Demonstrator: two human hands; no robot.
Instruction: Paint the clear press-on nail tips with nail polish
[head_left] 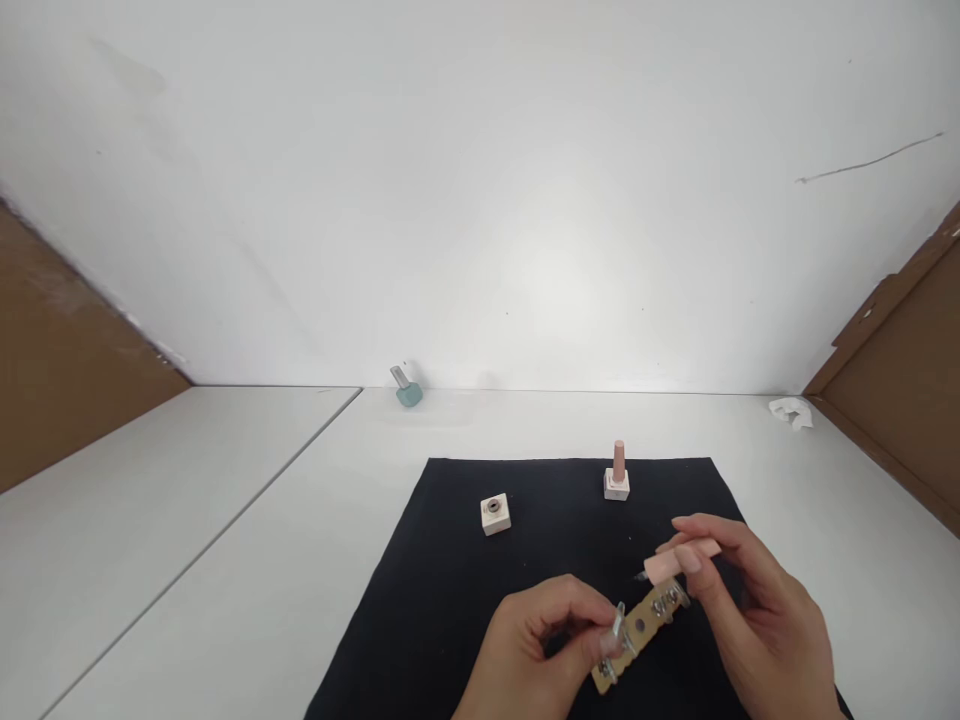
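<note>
My right hand (757,600) pinches a pink nail polish cap (679,561), its short dark brush pointing left above a tan wavy-edged strip (641,627). My left hand (551,640) is closed at the strip's near end, fingertips on a small shiny, clear-looking piece (616,628) that stands up from it; its exact kind I cannot make out. More small metallic parts (665,600) sit at the strip's far end. An uncapped white nail polish bottle (496,515) stands farther back, its dark neck opening showing. A second nail polish bottle (616,485) has its pink cap on.
A black cloth (450,580) lies under the bottles and hands on the white table (247,570). By the back wall, a teal bottle (409,394) with a silver cap leans over. Crumpled white paper (792,411) is at the back right. Brown panels (60,360) flank the sides.
</note>
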